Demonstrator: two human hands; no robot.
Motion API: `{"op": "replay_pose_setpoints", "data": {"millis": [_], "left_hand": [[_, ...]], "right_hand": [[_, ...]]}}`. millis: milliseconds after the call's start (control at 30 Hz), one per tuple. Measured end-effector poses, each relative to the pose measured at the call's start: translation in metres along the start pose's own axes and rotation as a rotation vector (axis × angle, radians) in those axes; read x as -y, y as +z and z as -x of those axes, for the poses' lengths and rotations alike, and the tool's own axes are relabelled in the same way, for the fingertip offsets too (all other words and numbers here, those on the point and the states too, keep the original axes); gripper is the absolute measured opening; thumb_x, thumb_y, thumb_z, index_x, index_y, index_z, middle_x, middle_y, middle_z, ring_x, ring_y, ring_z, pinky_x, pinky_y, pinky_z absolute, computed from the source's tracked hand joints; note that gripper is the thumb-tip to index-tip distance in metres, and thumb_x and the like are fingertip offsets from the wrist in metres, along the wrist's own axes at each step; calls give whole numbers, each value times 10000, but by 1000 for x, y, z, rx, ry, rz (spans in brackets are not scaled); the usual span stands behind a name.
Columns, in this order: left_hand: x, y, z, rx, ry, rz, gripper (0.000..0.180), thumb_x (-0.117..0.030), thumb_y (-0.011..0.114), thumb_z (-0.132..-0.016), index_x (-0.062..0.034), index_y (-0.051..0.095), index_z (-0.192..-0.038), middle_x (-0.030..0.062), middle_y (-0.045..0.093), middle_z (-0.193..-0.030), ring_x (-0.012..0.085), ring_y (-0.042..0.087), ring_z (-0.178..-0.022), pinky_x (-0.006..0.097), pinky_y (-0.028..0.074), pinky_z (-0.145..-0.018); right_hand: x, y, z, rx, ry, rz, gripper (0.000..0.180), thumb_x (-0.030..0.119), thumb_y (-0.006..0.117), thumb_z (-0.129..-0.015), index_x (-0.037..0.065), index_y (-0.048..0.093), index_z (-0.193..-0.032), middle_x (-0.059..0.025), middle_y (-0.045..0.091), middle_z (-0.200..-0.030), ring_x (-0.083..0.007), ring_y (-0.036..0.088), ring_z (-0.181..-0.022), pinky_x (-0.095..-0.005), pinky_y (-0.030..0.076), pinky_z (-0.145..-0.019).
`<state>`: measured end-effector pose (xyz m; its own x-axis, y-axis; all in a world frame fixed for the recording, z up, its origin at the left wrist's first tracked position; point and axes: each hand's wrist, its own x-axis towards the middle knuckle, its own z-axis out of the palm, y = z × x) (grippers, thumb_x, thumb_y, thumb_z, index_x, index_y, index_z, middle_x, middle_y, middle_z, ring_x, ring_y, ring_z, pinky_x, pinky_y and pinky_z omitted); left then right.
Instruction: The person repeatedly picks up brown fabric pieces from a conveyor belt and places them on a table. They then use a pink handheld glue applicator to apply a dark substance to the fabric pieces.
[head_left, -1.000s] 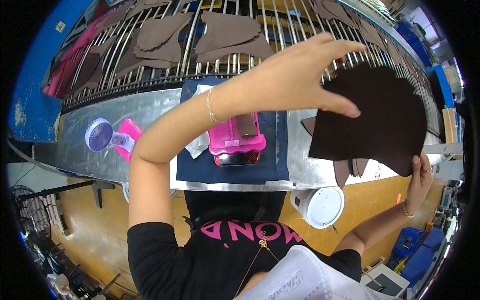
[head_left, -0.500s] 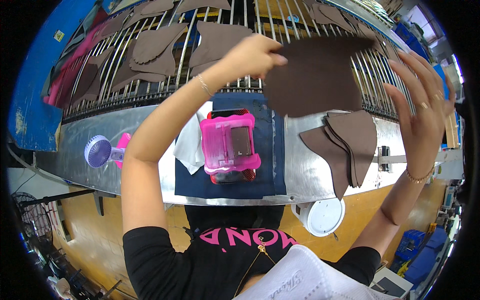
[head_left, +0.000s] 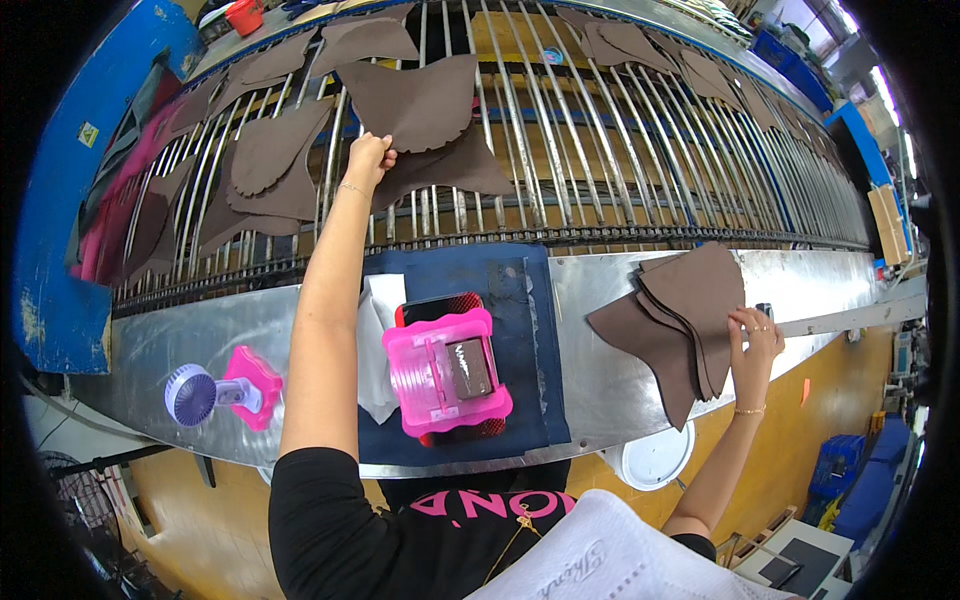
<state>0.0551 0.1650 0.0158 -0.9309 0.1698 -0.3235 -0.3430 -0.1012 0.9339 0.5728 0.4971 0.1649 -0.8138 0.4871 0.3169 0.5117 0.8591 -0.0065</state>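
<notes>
My left hand reaches far forward over the metal rods, its fingers pinched on the lower edge of a brown cut piece with a scalloped edge. It overlaps another brown piece lying on the rods. On the right, my right hand has its thumb and fingers closed at the right edge of a fanned stack of brown cut pieces on the metal table. How many layers those fingers hold is hidden. Whether the pieces are cloth or leather I cannot tell.
The rack of rods spans the far side, with more brown pieces on it. Nearer stand a pink plastic holder on a dark blue cloth and a small purple fan. A white bucket sits below the table edge.
My left hand has carried a brown piece leftward, from above the stack to the rods. My right hand has come down from its raised, spread position onto the stack's edge. The view has shifted.
</notes>
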Motion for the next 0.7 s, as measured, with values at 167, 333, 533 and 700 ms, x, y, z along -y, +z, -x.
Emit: {"op": "replay_pose_setpoints", "data": {"millis": [167, 333, 533, 700], "left_hand": [[-4, -7, -12, -21, -93, -67, 236, -62, 569, -894, -28, 434, -1083, 29, 485, -757, 107, 457, -529, 232, 359, -429], [-10, -7, 1, -180, -13, -249, 576, -206, 671, -843, 3, 347, -1271, 61, 512, -738, 112, 470, -473, 240, 357, -388], [-17, -22, 59, 104, 145, -526, 653, -296, 681, -818, -54, 345, -1323, 103, 540, -775, 82, 434, -422, 220, 292, -346], [-36, -34, 143, 261, 289, -558, 515, -285, 636, -860, -69, 442, -1285, 64, 531, -761, 52, 397, -387, 198, 267, -342]], "right_hand": [[-22, 13, 26, 34, 111, -4, 133, 210, 569, -892, 109, 640, -942, -4, 635, -1051, -193, 531, -1078, -389, 251, -1004], [-51, 39, 34, 13, 365, -145, 297, 286, 573, -898, 28, 628, -1035, -134, 616, -1085, -287, 527, -1087, -397, 352, -955], [-81, 96, 42, 147, 423, 7, 645, 473, 578, -848, -70, 532, -1192, -335, 494, -1202, -443, 461, -1133, -440, 381, -970], [-82, 110, 45, -18, 622, -30, 786, 499, 708, -725, -118, 513, -1171, -317, 522, -1145, -439, 506, -1071, -435, 423, -925]]}}
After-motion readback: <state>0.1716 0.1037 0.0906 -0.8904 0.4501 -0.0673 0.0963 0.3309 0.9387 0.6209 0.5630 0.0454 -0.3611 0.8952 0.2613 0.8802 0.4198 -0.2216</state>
